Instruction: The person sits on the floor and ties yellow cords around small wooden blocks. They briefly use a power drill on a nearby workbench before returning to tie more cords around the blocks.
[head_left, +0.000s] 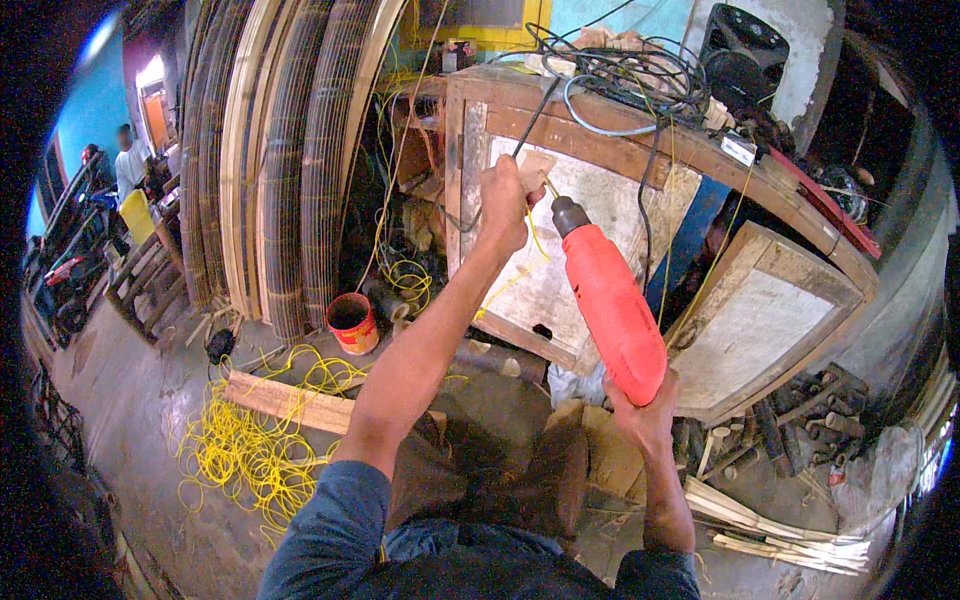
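Note:
My right hand (643, 405) is closed around the rear handle of a red power drill (615, 310), which points up and away from me. Its dark chuck (569, 215) carries a thin bit whose tip meets, or nearly meets, a small pale wooden block (537, 165). The fingers of my left hand (505, 205) grip that block in front of the cabinet. A thin yellow strand (537, 236) hangs just below this hand, and a black cable (535, 122) runs down behind it. Whether the bit has entered the wood cannot be made out.
A worn wooden cabinet (600, 150) with a hanging door (750, 310) stands ahead, tangled cables (640, 80) on top. Left are tall rolled slat bundles (285, 170), a red tin (352, 325), a plank (285, 400) and tangled yellow cord (240, 450). Wood scraps (775, 530) lie right.

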